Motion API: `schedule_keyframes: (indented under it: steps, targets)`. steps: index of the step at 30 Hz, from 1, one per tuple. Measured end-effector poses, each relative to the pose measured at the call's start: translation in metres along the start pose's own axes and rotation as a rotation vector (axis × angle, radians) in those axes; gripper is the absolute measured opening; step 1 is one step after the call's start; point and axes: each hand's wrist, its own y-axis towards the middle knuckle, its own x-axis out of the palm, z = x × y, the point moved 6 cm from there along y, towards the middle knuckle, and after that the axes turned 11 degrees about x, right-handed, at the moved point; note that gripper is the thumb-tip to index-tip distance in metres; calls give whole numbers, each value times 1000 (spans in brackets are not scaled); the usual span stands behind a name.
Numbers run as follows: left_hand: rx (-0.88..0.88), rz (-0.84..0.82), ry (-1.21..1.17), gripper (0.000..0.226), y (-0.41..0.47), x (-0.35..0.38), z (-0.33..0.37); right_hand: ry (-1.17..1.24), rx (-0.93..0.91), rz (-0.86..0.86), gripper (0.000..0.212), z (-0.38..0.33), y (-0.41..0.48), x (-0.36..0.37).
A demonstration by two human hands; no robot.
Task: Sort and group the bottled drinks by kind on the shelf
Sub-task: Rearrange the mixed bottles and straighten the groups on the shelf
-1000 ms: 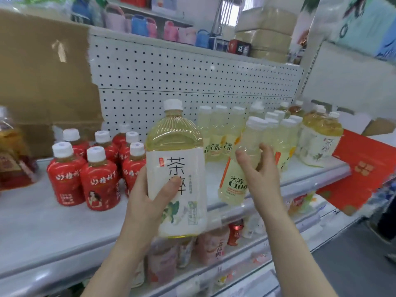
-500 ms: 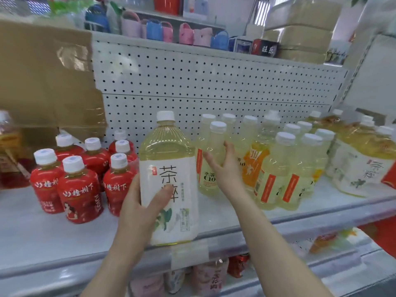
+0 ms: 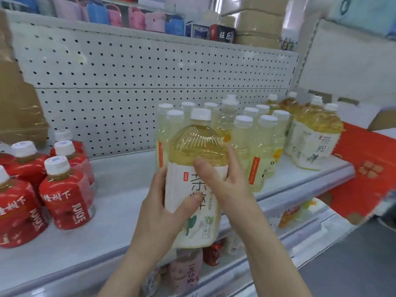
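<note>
Both hands hold one large tea bottle (image 3: 197, 144) upright in front of the shelf (image 3: 120, 189), its base level with the shelf's front edge; whether it rests on that edge I cannot tell. The bottle has a white cap, pale amber liquid and a white label with dark characters.

The left hand (image 3: 165, 213) grips it from the left side, its fingers (image 3: 189, 202) curled round the label with the thumb lying across the front. The right hand (image 3: 225, 183) clasps the right side higher up – thumb pressed at the top of the label, the other fingers wrapped round the shoulder of the bottle.

Just behind the held bottle stands a tight cluster of slim pale-yellow bottles (image 3: 263, 146) with white caps and orange label strips. To the right of that cluster, near the shelf's end, stand more large tea bottles (image 3: 315, 142) of the same kind as the held one. Well apart on the left sits a group of squat red juice bottles (image 3: 64, 194) with white caps.

A white pegboard (image 3: 128, 82) backs the shelf. A red box (image 3: 368, 168) lies beyond the shelf's right end, and on the lower shelf – beneath the held bottle – a pink bottle (image 3: 186, 273) and a red can (image 3: 214, 251) show.
</note>
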Motion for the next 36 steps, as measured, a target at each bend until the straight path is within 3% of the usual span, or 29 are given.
schedule_keyframes:
  steps: [5, 8, 12, 16, 20, 24, 28, 33, 36]
  targets:
    - [147, -233, 147, 68, 16, 72, 10, 153, -78, 192, 51, 7, -20, -84]
    - [338, -117, 357, 69, 41, 101, 22, 134, -126, 336, 46, 2, -20, -149]
    - [538, 55, 540, 57, 70, 145, 44, 91, -165, 491, 62, 5, 0, -241]
    - [701, 72, 739, 52, 87, 203, 53, -50, -183, 524, 64, 17, 37, -311]
    - [700, 46, 968, 60, 103, 234, 43, -203, -182, 393, 81, 29, 88, -323]
    - [679, 66, 1275, 58, 105, 224, 29, -238, -156, 317, 78, 51, 135, -312]
    - [647, 131, 1310, 56, 92, 207, 23, -335, -161, 365, 85, 59, 152, -300]
    - [629, 167, 1305, 69, 93, 200, 18, -858, -432, 477, 75, 49, 151, -296]
    - [616, 151, 1325, 77, 95, 198, 14, -974, -473, 497, 78, 50, 154, -304]
